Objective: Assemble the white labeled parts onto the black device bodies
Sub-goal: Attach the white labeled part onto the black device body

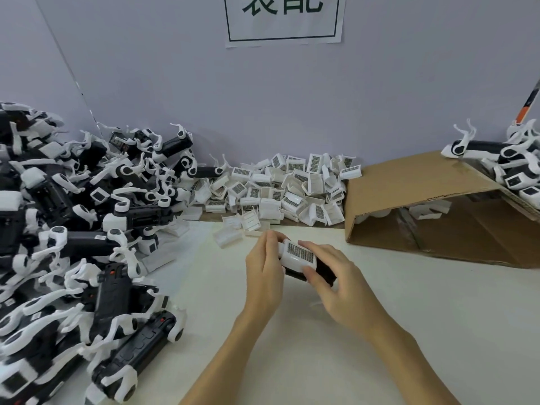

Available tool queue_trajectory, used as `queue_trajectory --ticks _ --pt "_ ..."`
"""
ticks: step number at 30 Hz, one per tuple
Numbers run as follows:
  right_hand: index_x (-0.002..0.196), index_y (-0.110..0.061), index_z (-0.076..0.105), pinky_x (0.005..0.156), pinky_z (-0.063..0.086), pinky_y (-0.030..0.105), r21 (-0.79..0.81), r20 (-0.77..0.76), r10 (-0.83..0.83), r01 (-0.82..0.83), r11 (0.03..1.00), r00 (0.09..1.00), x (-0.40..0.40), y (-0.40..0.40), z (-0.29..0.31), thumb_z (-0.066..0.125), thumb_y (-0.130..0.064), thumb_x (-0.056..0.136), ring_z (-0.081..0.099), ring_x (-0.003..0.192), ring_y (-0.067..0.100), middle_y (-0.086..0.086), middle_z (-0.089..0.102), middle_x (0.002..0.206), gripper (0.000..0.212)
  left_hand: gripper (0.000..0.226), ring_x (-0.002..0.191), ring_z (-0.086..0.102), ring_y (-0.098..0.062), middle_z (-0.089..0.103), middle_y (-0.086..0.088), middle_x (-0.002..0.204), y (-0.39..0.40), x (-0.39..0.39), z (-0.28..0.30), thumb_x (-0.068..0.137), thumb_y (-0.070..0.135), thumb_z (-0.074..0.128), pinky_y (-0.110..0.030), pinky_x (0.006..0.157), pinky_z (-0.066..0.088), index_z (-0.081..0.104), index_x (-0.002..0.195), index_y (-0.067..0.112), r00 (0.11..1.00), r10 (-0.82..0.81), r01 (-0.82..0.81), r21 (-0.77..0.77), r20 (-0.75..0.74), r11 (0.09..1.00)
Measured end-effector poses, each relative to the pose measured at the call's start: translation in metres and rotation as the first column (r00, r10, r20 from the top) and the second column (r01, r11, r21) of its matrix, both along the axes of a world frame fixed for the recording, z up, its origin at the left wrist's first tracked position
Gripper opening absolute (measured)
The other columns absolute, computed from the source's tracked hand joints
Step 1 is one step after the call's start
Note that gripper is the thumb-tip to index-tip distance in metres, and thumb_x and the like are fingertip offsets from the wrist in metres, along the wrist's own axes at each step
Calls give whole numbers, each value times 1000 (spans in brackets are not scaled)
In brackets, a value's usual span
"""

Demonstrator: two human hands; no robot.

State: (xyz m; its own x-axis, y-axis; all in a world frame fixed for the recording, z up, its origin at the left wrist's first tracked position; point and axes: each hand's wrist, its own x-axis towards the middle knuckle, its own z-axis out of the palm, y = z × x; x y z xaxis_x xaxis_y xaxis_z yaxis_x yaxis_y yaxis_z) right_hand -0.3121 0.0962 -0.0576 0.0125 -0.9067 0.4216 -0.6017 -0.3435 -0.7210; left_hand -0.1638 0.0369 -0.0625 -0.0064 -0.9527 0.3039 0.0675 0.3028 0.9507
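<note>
Hands mid-table w/ one black device body [317,271] and white labeled part [299,255] on top.
L hand [264,268] gripped the unit's left end, fingers curled round it; R hand [336,276] pinched part & body, thumb on near edge, fingers over far side. Loose white parts pile [280,188] sat behind by the wall, black bodies heap [81,229] to the left, cardboard box [423,206] to the right.

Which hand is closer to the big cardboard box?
The right hand. It holds the black device body just below-left of the cardboard box; the left hand grips farther left.
</note>
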Motion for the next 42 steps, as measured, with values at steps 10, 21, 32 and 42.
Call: queue_trajectory --ticks 10,21,32,42 --pt "156 -19 48 104 48 24 -140 -86 -20 8 990 996 3 -2 -8 55 -11 107 57 124 9 -10 54 136 50 52 57 48 -14 61 -3 69 1 2 5 104 63 34 -34 58 40 67 81 29 999 38 -39 50 29 998" --pt "131 -11 64 98 54 42 -333 -387 -337 211 919 858 12 -4 -12 85 -1 78 65 117 25 -1 68 123 58 42 67 62 -6 72 7 78 8 0 9 93 59 69 -20 66 48 55 120 31 939 -306 298 75 154 952" --pt "153 -29 46 115 38 30 -109 -87 -93 83 990 992 -5 -3 -9 74 -10 92 40 139 -5 -20 49 151 70 28 105 71 -25 74 3 108 7 9 16 92 35 82 -40 96 59 67 115 31 913 -350 358 -1 210 934" --pt "89 -11 69 72 45 30 318 341 196 -309 896 919 -38 7 17 58 -60 96 56 75 17 6 60 79 50 57 131 56 -32 61 -2 138 -10 39 16 99 24 76 -46 104 52 53 151 20 697 -679 690 44 230 723"
